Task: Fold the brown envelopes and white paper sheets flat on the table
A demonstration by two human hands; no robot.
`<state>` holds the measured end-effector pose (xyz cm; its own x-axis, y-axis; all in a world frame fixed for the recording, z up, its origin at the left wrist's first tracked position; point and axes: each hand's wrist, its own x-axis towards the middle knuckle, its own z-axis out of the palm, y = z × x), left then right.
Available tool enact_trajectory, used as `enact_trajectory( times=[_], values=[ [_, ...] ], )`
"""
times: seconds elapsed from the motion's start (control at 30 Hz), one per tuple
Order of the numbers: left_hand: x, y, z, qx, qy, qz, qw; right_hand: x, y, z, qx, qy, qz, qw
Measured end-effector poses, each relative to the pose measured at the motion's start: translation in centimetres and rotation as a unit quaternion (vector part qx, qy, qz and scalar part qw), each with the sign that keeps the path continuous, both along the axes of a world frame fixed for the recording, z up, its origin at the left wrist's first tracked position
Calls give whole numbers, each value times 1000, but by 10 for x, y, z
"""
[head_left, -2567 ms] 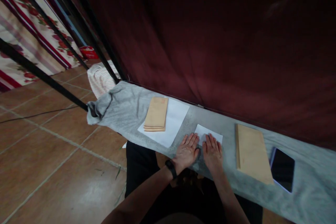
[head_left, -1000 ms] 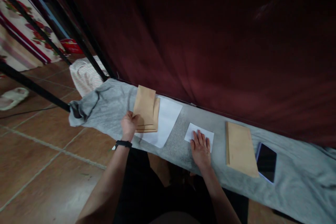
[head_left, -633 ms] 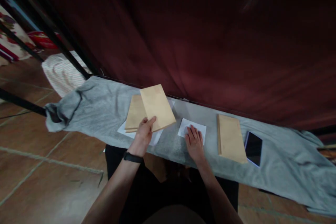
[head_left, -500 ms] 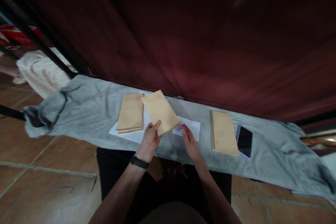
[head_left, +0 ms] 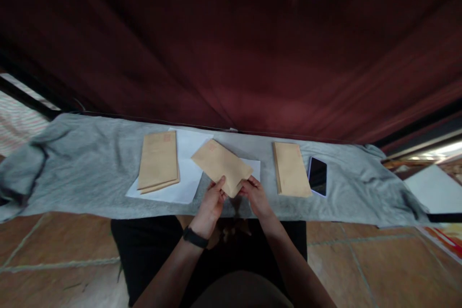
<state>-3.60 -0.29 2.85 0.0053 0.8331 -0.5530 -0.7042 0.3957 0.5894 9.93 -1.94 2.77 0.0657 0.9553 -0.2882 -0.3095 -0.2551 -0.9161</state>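
I hold one brown envelope tilted above the grey-covered bench. My left hand pinches its near end, thumb on top. At the same end, my right hand grips the right corner. A folded white paper lies under the envelope, mostly hidden. To the left, a small stack of brown envelopes rests on a white sheet. A thicker stack of brown envelopes lies to the right.
A dark phone lies beside the right stack. A dark red curtain hangs along the far edge of the bench. White paper sits at the far right. Brown floor tiles lie below the bench.
My left hand left the folded paper, took the top envelope from the left stack and carried it right to the middle. My right hand lifted off the folded paper and gripped the envelope.
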Motion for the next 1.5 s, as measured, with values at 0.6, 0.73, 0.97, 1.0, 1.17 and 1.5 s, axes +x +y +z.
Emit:
enact_trajectory(
  times=[0.6, 0.73, 0.97, 1.0, 1.17, 1.5],
  values=[
    [-20, 3, 21, 445, 700, -302, 470, 38, 0, -8, 61, -100, -16, 993],
    [-26, 26, 18, 457, 688, -407, 390, 45, -6, -11, 59, -106, 11, 993],
    [-22, 33, 4, 476, 630, -461, 405, 57, -10, -14, 48, -121, 53, 990],
    [-22, 33, 3, 478, 630, -460, 404, 57, -10, -14, 46, -122, 61, 990],
    [-21, 32, 6, 482, 646, -439, 397, 57, -8, -16, 55, -140, 69, 986],
    [-22, 29, 15, 498, 677, -395, 372, 66, -12, -22, 42, -311, -12, 949]
  ],
)
